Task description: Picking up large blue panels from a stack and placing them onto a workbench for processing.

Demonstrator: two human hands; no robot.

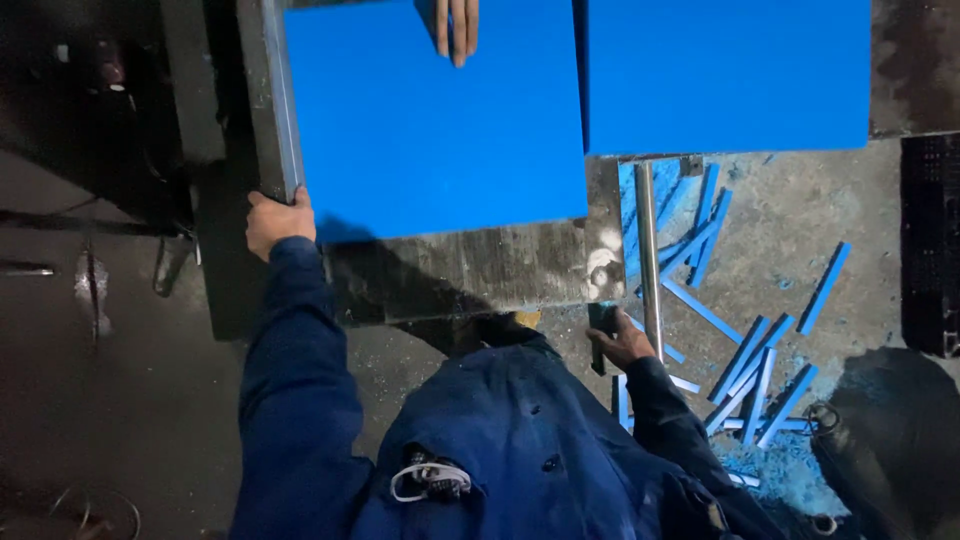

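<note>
A large blue sheet (430,130) lies flat on a dark metal machine table (470,270). My left hand (278,222) grips the sheet's near left corner, against the metal guide bar (280,100) along its left side. Down at the table's right front, my right hand (620,345) is closed around a dark handle (602,325). Another person's hand (456,28) rests on the far edge of the sheet. A second blue sheet (728,72) lies to the right, apart from the first by a thin gap.
Several narrow blue offcut strips (745,365) litter the floor to the right, with blue dust around them. A metal rod (650,260) runs down beside the table. Dark floor and machine parts (120,150) fill the left. A dark grating (930,240) stands at the right edge.
</note>
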